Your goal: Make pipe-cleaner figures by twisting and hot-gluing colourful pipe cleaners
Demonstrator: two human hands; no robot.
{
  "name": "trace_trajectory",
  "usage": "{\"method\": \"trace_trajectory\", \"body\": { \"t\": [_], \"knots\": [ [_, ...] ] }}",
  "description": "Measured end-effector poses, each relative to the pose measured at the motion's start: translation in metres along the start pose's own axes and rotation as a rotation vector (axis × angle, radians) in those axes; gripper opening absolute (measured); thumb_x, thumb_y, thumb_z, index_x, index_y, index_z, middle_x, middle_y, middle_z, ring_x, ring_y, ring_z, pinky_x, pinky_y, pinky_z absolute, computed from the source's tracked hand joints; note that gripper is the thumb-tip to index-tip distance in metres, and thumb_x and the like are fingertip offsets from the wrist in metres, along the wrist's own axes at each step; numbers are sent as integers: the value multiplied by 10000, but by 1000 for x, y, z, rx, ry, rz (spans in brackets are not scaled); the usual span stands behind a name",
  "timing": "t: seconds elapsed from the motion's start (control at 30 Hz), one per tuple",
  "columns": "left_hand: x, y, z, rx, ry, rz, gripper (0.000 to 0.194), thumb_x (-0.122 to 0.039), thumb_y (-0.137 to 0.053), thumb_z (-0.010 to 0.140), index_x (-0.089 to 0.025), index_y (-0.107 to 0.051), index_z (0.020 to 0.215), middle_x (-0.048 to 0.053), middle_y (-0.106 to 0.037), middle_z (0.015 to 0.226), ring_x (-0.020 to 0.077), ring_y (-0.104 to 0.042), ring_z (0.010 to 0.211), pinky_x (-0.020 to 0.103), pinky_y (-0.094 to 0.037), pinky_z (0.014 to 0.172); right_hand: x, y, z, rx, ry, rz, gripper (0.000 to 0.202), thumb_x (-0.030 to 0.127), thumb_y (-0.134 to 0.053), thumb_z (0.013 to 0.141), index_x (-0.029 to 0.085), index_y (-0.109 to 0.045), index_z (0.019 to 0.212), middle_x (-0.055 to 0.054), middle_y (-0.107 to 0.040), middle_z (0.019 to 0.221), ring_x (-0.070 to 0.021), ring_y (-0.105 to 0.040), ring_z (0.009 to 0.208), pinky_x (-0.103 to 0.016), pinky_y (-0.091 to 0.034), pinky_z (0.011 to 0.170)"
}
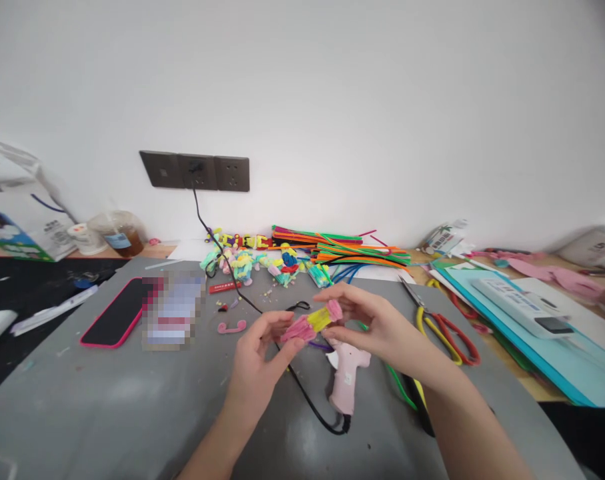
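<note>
Between my two hands, above the grey mat, is a pink and yellow pipe-cleaner piece (318, 321). My left hand (262, 350) pinches its wider pink end between thumb and fingers. My right hand (367, 317) is closed around the small pink end at the upper right. Just below them lies a pale pink glue gun (348, 377), its nozzle end partly hidden by my right hand, with a black cord (309, 400) running from its handle. A small pink curved piece (231, 327) lies on the mat left of my left hand.
Bundled pipe cleaners (352, 250) and small coloured pieces (247, 263) lie along the wall. Scissors (445, 333) rest at right, near blue folders (512, 333). A pink-edged phone (119, 313) lies left, before a drink cup (122, 233). The cord reaches a wall socket (197, 172).
</note>
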State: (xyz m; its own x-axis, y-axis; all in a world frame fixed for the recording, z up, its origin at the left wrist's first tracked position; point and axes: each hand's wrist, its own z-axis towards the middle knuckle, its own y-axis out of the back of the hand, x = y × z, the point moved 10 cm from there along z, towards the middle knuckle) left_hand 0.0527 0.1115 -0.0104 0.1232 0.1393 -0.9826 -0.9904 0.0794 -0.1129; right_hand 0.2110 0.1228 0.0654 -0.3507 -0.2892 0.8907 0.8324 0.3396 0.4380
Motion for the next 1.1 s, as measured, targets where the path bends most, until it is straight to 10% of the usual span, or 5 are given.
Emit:
{"method": "trace_trajectory", "body": {
  "t": [0.27,1.1],
  "knots": [
    [-13,-10,-8,106,-70,-62,195,-275,-712,867,-264,-728,1061,45,-699,1045,167,-715,857,226,-621,648,0,-1,-6,11,-15,10,76,268,-659,907,240,-646,976,5,-611,883,-152,-550,767,-251,-453,678],
    [-53,4,-20,-69,-459,275,244,-131,-773,789,-264,-790,992,44,-779,909,173,-734,826,241,-604,756,19,-6,-15,-62,63,-87,49,265,-697,897,227,-694,928,-8,-717,852,-156,-623,739,-231,-474,692]
  ]
}}
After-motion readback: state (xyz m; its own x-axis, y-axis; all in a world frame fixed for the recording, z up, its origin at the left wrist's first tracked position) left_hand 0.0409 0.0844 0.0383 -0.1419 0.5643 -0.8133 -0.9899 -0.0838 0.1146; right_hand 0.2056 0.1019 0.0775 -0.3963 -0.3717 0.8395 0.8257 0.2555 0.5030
